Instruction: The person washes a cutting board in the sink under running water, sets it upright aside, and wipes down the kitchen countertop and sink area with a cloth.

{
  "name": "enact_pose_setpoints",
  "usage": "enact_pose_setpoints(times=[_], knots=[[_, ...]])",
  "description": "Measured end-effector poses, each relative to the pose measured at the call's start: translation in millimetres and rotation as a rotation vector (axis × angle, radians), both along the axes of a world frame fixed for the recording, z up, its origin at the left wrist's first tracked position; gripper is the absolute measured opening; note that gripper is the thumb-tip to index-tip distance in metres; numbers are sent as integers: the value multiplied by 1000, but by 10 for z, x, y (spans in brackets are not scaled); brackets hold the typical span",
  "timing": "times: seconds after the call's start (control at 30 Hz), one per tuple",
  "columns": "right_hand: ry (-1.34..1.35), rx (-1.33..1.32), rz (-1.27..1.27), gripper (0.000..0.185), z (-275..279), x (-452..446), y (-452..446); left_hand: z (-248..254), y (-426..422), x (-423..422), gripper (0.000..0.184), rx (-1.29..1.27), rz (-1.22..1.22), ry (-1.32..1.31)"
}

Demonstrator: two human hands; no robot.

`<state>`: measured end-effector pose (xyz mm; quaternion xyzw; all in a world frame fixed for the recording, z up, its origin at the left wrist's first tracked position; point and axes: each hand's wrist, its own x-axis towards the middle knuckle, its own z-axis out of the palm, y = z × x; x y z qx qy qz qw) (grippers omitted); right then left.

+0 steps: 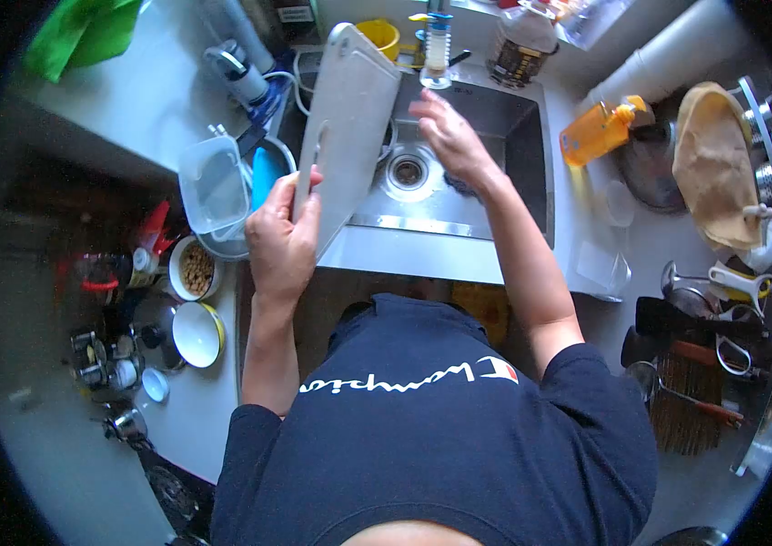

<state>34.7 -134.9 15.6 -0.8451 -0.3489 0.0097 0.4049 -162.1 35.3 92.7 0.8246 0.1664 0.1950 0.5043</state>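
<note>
- White board (346, 118) is gripped by left hand (282, 238).
- Right hand (449, 136) is held unclasped over sink (515, 118).
- "Champion" is printed on shirt (440, 446); bottle label (511, 64) seems blurred.

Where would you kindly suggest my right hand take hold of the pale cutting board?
The cutting board is best pinched, I think, at its thin upper edge's far end, from above: it stands steeply, that stretch is free, and the left hand grips the near end.

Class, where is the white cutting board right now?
In the head view, the white cutting board is left of centre, gripped by the left hand over the left side of the sink, its far end beside the yellow cup.
</note>
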Motion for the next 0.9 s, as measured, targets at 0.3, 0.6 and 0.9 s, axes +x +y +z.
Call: enact_pose_setpoints(times=[0.3, 0.6, 0.9], knots=[[138, 271, 104, 44, 643, 392, 218, -64, 103, -178, 18, 62, 45, -139], [-77, 5, 308, 93, 1180, 135, 663, 35, 122, -276, 17, 97, 29, -98], [53, 5, 588, 47, 1147, 300, 845, 15, 344, -450, 19, 48, 0, -97]])
